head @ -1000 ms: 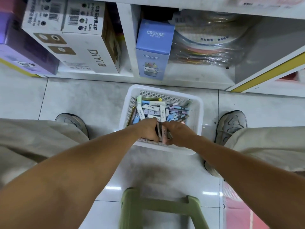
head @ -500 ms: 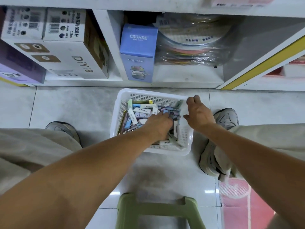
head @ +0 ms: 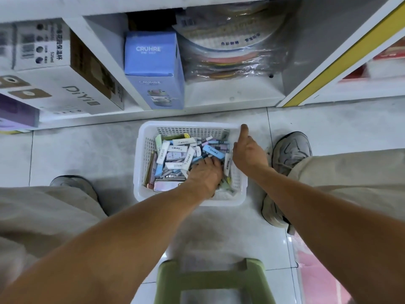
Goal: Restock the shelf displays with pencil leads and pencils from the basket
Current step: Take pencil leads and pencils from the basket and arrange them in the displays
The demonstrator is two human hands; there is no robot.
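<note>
Head view: white basket (head: 143,163) on floor by shelf's front edge, full of pencil lead boxes (head: 180,149). Left hand (head: 205,174) buried among boxes, grip not discernible. Right hand (head: 247,150) gripping basket's right rim. Light, stiff, slick; pinch by long sides. Readable: CRUHRE box (head: 153,69), DiYi carton (head: 65,84).
</note>
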